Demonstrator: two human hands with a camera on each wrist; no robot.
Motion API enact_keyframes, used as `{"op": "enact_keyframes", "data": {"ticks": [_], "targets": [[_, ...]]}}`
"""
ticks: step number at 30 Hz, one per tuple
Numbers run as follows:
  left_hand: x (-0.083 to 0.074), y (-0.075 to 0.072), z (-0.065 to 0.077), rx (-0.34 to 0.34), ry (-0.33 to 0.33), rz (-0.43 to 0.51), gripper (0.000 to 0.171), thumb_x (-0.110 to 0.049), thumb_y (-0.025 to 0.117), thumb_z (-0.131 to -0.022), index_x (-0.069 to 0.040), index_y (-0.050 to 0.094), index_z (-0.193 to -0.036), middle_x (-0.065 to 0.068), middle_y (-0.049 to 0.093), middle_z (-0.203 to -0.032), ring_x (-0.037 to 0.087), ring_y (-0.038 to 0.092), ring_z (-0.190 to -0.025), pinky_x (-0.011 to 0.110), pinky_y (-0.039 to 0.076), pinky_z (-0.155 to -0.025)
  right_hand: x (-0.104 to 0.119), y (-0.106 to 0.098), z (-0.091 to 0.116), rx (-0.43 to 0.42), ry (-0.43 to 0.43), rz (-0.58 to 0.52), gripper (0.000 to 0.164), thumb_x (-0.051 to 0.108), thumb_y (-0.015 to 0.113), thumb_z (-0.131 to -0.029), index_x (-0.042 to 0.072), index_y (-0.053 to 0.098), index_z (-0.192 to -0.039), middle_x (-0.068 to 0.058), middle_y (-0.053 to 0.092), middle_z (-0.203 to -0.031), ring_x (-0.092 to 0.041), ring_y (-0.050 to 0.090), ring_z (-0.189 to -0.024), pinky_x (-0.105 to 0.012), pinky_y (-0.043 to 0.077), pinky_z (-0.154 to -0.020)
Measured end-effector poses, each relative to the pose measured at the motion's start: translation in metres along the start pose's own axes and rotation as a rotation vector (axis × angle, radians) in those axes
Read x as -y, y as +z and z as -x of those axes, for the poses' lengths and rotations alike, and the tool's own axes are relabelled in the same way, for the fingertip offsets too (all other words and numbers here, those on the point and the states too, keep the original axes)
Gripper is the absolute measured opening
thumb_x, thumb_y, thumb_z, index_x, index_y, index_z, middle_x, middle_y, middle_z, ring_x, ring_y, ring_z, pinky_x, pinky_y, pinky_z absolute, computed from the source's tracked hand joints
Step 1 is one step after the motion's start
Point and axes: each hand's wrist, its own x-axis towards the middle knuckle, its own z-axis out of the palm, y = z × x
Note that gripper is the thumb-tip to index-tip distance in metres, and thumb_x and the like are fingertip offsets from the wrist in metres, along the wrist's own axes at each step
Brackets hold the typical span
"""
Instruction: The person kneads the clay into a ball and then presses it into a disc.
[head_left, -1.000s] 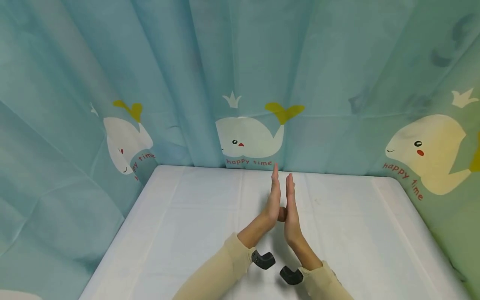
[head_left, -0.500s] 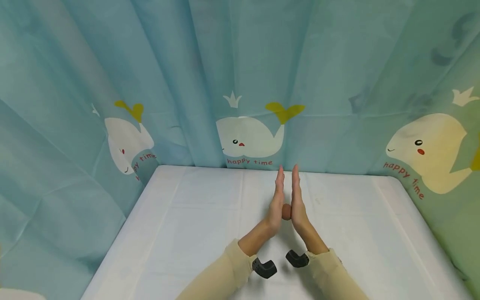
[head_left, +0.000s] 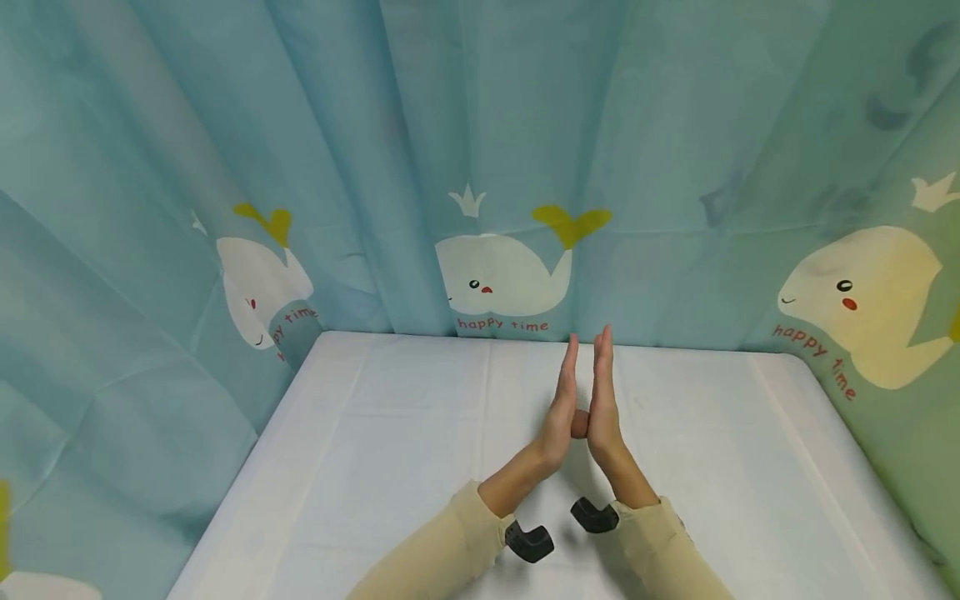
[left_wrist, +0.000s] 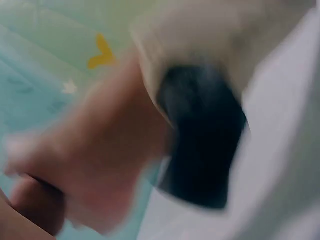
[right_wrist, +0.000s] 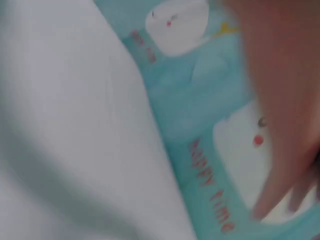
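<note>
A small brown rounded lump (head_left: 580,423), like a ball of clay, sits between two facing palms above the table. My left hand (head_left: 555,429) presses it from the left and my right hand (head_left: 606,421) from the right. Fingers on both hands are straight and point away toward the curtain, with a narrow gap between the fingertips. In the left wrist view the lump (left_wrist: 40,207) shows its smooth round side, partly covered by the hands around it. Motion blurs both wrist views.
A white-covered table (head_left: 405,467) lies under the hands. Blue-green curtains (head_left: 675,275) with printed whales hang round its back and sides. Black curved mounts (head_left: 529,542) stick out from the cuffs of both beige sleeves (head_left: 442,546).
Both hands have shifted a little to the right with the lump between them. The right hand slid forward past the left, whose fingertips reached farther at first.
</note>
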Motion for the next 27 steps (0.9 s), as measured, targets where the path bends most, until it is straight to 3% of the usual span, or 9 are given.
{"op": "enact_keyframes", "data": {"ticks": [4,8,10,13,17,20,23,27], "targets": [[-0.004,-0.004,-0.005,-0.05,-0.027,0.044,0.067,-0.054,0.003,-0.109,-0.02,-0.005,-0.166,-0.005,-0.007,-0.172,0.014,-0.009,-0.156,0.051,-0.003,-0.124,-0.01,0.004,0.008,0.045,0.0,0.011,0.054,0.04,0.006,-0.112,0.035,-0.004,-0.165,0.01,-0.007,-0.171,-0.011,-0.008,-0.156,-0.048,-0.001,-0.123],[0.009,-0.013,-0.012,-0.111,-0.005,-0.016,0.066,-0.052,0.005,-0.11,-0.019,-0.005,-0.166,-0.002,-0.006,-0.172,0.016,-0.006,-0.157,0.052,-0.002,-0.124,-0.001,0.018,0.026,0.088,-0.055,0.031,0.055,0.037,0.008,-0.113,0.027,-0.002,-0.166,0.005,-0.006,-0.172,-0.015,-0.012,-0.156,-0.051,-0.001,-0.122],[0.018,-0.013,-0.011,-0.101,0.006,-0.05,0.065,-0.051,0.004,-0.11,-0.019,-0.007,-0.166,-0.002,-0.008,-0.172,0.016,-0.008,-0.157,0.053,-0.002,-0.124,0.009,0.019,0.027,0.093,-0.091,0.027,0.055,0.037,0.01,-0.113,0.027,-0.001,-0.166,0.004,-0.005,-0.173,-0.016,-0.014,-0.156,-0.055,-0.008,-0.122],[0.026,-0.008,-0.003,-0.072,0.001,-0.039,0.065,-0.052,0.003,-0.11,-0.02,-0.008,-0.166,-0.002,-0.009,-0.172,0.017,-0.008,-0.157,0.055,0.0,-0.124,0.021,0.013,0.016,0.086,-0.085,0.011,0.055,0.041,0.009,-0.113,0.032,-0.002,-0.166,0.009,-0.003,-0.172,-0.012,-0.01,-0.156,-0.056,-0.009,-0.122],[0.018,0.003,0.007,-0.047,-0.028,0.07,0.067,-0.056,0.005,-0.109,-0.023,-0.007,-0.166,-0.002,-0.005,-0.172,0.02,-0.003,-0.157,0.056,0.001,-0.124,0.015,-0.001,-0.004,0.041,-0.014,-0.001,0.054,0.043,0.007,-0.112,0.038,-0.005,-0.164,0.015,-0.003,-0.171,-0.006,-0.006,-0.156,-0.051,-0.008,-0.123],[0.007,0.006,0.008,-0.056,-0.061,0.146,0.069,-0.06,0.006,-0.108,-0.026,-0.007,-0.166,-0.001,-0.001,-0.172,0.022,0.0,-0.158,0.055,-0.001,-0.124,0.002,-0.007,-0.009,0.022,0.012,-0.004,0.054,0.042,0.006,-0.112,0.037,-0.005,-0.164,0.014,-0.006,-0.171,-0.008,-0.006,-0.156,-0.051,-0.009,-0.123],[0.0,0.002,0.005,-0.103,-0.089,0.203,0.069,-0.061,0.009,-0.107,-0.029,-0.006,-0.166,0.001,0.002,-0.172,0.023,0.002,-0.158,0.055,-0.002,-0.124,-0.009,-0.004,-0.001,0.047,0.003,0.006,0.054,0.04,0.005,-0.112,0.033,-0.005,-0.165,0.011,-0.007,-0.171,-0.012,-0.008,-0.157,-0.054,-0.008,-0.123],[0.002,-0.006,-0.004,-0.182,-0.059,0.184,0.066,-0.053,0.011,-0.11,-0.023,-0.004,-0.167,0.002,0.004,-0.172,0.024,0.005,-0.158,0.052,0.001,-0.125,-0.009,0.009,0.02,0.105,-0.008,-0.026,0.054,0.038,0.004,-0.113,0.032,-0.002,-0.166,0.008,-0.002,-0.172,-0.013,-0.006,-0.157,-0.055,-0.004,-0.123]]}}
